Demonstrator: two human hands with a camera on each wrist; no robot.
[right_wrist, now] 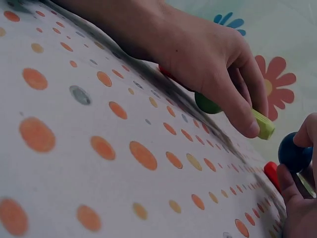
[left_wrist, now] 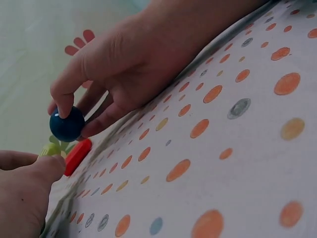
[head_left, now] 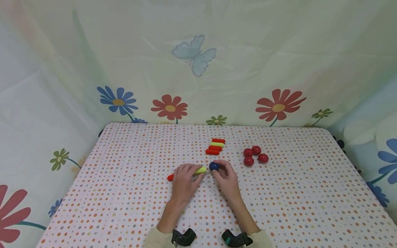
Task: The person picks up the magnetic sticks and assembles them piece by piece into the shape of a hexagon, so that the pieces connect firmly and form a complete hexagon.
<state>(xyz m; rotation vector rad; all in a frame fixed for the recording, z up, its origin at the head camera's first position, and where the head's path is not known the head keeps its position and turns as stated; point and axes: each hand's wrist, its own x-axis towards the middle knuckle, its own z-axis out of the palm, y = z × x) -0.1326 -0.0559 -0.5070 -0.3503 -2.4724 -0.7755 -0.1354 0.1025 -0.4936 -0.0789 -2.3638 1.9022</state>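
My left hand (head_left: 184, 181) pinches a short yellow-green stick (head_left: 201, 170) between thumb and fingers, its end pointing toward the right hand. A red stick (head_left: 170, 177) pokes out on the left side of this hand. Under the left palm, the right wrist view shows part of a green rounded thing (right_wrist: 207, 103), mostly hidden. My right hand (head_left: 227, 180) holds a dark blue ball (head_left: 214, 166) by thumb and fingertips. Ball and yellow-green stick are close together but apart, as the right wrist view shows.
Beyond the hands lies a row of short sticks, red (head_left: 212, 152) and yellow-green (head_left: 217, 144). Several shiny red balls (head_left: 248, 161) are grouped to the right. A dotted cloth (head_left: 130, 206) covers the table, and a flowered curtain (head_left: 235, 69) hangs behind it.
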